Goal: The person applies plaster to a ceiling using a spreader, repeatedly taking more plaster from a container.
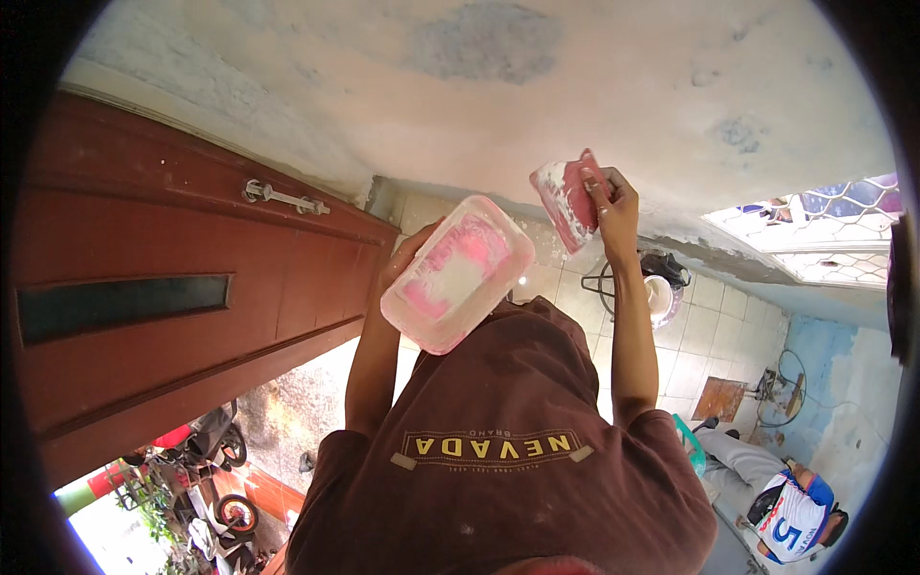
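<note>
The left hand (pixel 414 251) grips a tray (pixel 511 249) before the brown shirt (pixel 508 383), the right hand (pixel 619 206) a spreader (pixel 579 199) near the wall (pixel 431 125); careless tilting could drop its white coating (wet or dry, I cannot tell) floorward; tray rounded-rectangular, pink-smeared; spreader thin, flat, red; wall mottled, plaster-like.

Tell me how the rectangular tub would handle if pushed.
The rectangular tub is probably fairly light, since the left hand alone appears to support it. Its four-sided shape should keep it from rolling. The pink smears inside could be slippery if wet, though I can't tell whether they are.
</note>
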Demonstrator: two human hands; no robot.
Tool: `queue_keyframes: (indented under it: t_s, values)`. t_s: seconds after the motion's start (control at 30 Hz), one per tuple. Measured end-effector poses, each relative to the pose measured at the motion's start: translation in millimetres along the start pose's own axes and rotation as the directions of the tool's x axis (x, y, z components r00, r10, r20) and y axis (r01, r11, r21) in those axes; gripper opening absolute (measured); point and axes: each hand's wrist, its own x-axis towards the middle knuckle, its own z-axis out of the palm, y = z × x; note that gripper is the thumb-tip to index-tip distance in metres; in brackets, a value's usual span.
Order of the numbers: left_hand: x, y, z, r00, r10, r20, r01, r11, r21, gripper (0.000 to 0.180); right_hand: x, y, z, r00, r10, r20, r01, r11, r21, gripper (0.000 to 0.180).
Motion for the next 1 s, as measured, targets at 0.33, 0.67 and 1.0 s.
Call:
queue_keyframes:
  t_s: [0.33,0.67,1.0]
  values:
    - [45.9,-34.8,-5.8,0.892,-0.441,0.102,0.405,0.678,-0.614,0.051,-46.5,-9.3,16.5,0.992,0.102,-0.074,-0.027,0.745,0.667,0.033]
    - [41.2,-61.9,-14.2,0.877,-0.476,0.068,0.421,0.691,-0.588,0.052,-58.2,-9.4,15.7,0.91,-0.414,0.019,0.364,0.82,0.443,0.015]
    - [41.8,-40.9,20.1,0.876,-0.455,-0.163,0.328,0.807,-0.491,0.072,-67.4,-25.9,14.4,0.978,-0.047,-0.202,0.15,0.831,0.536,0.022]
